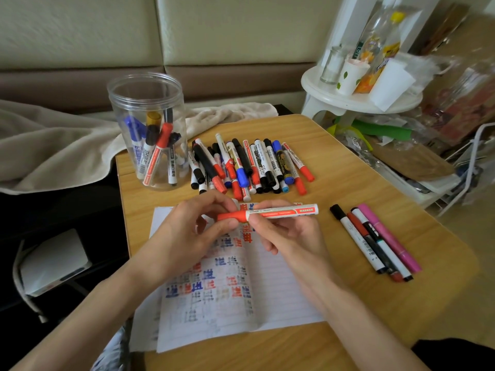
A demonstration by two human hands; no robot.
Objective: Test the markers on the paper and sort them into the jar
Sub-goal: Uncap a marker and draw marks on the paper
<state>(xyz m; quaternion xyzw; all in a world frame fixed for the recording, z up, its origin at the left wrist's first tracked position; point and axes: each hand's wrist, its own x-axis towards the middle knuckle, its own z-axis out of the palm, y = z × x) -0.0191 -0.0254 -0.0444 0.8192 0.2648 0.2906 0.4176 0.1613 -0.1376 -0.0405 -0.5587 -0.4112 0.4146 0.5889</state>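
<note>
Two bare forearms come in from the bottom edge and meet over a sheet of lined paper, which lies flat on the wooden table directly beneath the fingers and is crowded with small test scribbles in red, blue and black. Just above it the left hand pinches the red cap of a red marker between thumb and curled fingertips, while the right hand has its fingers wrapped round the white barrel. The marker is held level between the two hands, clear of the page, with the cap seated against the barrel. Off to the right of the right-hand fingers, well apart from them, four markers lie side by side on the wood, one of them pink. Beyond the fingertips sits a loose pile of markers with red, blue and black caps, overlapping one another. Farther back and to the left of the left-hand fingers stands the clear jar, upright and open at the top, with several markers leaning inside it. A beige blanket lies behind the jar, and a white stand of bottles and cups sits far off to the right.
</note>
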